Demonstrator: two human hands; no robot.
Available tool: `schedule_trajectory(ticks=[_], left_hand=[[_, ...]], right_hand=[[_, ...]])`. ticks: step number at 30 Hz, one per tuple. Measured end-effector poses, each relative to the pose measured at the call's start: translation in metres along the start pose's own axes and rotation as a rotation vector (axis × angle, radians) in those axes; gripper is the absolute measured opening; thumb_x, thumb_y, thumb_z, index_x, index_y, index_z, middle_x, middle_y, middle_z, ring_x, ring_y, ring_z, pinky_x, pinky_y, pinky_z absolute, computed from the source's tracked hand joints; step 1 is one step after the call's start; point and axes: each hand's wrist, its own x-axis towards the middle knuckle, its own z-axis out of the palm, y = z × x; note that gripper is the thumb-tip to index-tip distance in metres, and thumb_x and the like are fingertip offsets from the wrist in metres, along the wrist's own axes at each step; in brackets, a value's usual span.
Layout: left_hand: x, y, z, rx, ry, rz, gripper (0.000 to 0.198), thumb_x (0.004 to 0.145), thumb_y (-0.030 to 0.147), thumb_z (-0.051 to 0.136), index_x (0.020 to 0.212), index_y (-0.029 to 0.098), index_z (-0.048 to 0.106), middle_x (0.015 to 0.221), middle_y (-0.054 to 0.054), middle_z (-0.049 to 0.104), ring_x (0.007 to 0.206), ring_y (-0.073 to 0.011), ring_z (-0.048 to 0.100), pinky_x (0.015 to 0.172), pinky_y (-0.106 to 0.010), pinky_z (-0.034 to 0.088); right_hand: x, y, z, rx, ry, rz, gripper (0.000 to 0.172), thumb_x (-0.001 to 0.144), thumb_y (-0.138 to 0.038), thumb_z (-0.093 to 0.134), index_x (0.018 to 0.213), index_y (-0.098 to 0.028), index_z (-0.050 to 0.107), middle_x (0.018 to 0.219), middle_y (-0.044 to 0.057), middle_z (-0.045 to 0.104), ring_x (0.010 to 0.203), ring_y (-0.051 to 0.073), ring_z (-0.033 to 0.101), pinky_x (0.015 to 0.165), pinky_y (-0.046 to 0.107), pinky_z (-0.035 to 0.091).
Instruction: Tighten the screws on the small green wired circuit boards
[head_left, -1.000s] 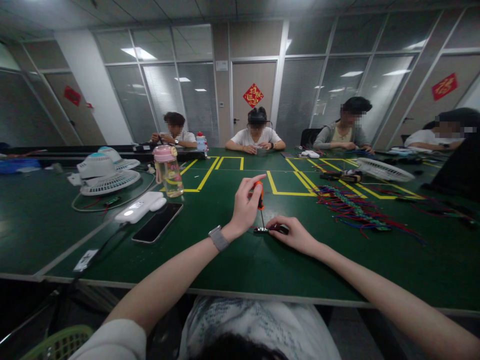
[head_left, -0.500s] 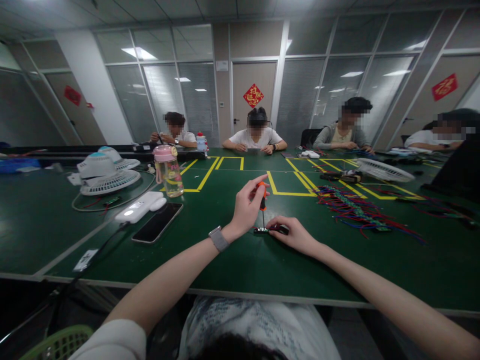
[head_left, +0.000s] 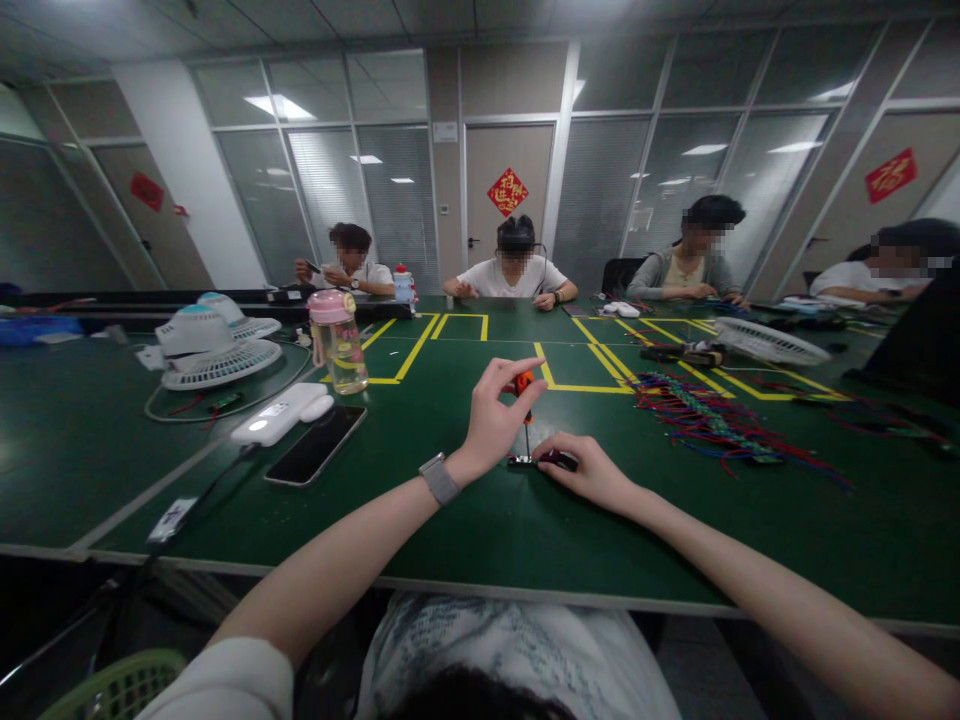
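Note:
An orange-and-black screwdriver (head_left: 527, 408) stands nearly upright, its shaft reaching down to a small circuit board (head_left: 520, 463) on the green table. My left hand (head_left: 495, 405) is around its handle, with index finger and thumb spread apart; the other fingers are partly hidden behind the handle. My right hand (head_left: 585, 468) rests on the table, its fingers closed on the board's right end, where dark wires (head_left: 559, 459) run under the palm. The exact contact of the tip with the board is too small to make out.
A phone (head_left: 316, 446), a white power strip (head_left: 277, 414), a pink-lidded bottle (head_left: 335, 345) and white fans (head_left: 217, 350) stand to the left. Right of my hands lies a row of wired circuit boards (head_left: 712, 418). Several people sit across the table.
My left thumb and index finger have spread wider around the screwdriver handle, which tilts slightly differently. My right hand and the circuit board stay in place.

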Motion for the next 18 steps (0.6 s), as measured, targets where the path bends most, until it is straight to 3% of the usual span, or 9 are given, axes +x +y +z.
schedule_trajectory(ticks=[3,7,13,18], left_hand=[[0.0002,-0.0006,0.0004,0.031,0.000,0.012,0.029,0.086,0.029,0.062,0.114,0.026,0.067,0.103,-0.005,0.055,0.091,-0.0134,0.057,0.077,-0.024,0.050],[-0.0008,-0.0055,0.0015,-0.057,-0.037,-0.050,0.035,0.092,0.029,0.052,0.127,0.028,0.058,0.100,-0.004,0.060,0.079,-0.0110,0.061,0.069,-0.022,0.051],[0.0001,-0.0086,-0.0013,0.132,0.155,-0.014,0.033,0.081,0.031,0.068,0.114,0.026,0.067,0.084,0.000,0.056,0.071,-0.0102,0.054,0.062,-0.020,0.047],[0.0023,-0.0086,-0.0029,0.170,0.227,-0.048,0.032,0.078,0.031,0.072,0.109,0.024,0.069,0.081,0.000,0.051,0.069,-0.0102,0.051,0.059,-0.020,0.044]], right_hand=[[-0.0002,-0.0010,-0.0002,-0.009,-0.002,-0.028,0.014,0.083,-0.016,0.058,0.090,-0.019,0.070,0.087,0.006,0.071,0.081,0.019,0.064,0.075,0.032,0.052],[-0.0003,-0.0025,-0.0007,-0.019,-0.007,-0.052,0.015,0.085,-0.017,0.057,0.091,-0.019,0.070,0.088,0.006,0.071,0.083,0.019,0.065,0.078,0.033,0.051],[-0.0004,-0.0032,-0.0010,-0.041,-0.009,-0.059,0.017,0.085,-0.016,0.056,0.093,-0.020,0.071,0.087,0.006,0.071,0.083,0.020,0.065,0.077,0.032,0.051],[-0.0008,-0.0025,-0.0005,-0.041,-0.006,-0.066,0.018,0.086,-0.017,0.056,0.094,-0.021,0.072,0.088,0.006,0.072,0.083,0.019,0.065,0.078,0.032,0.050]])
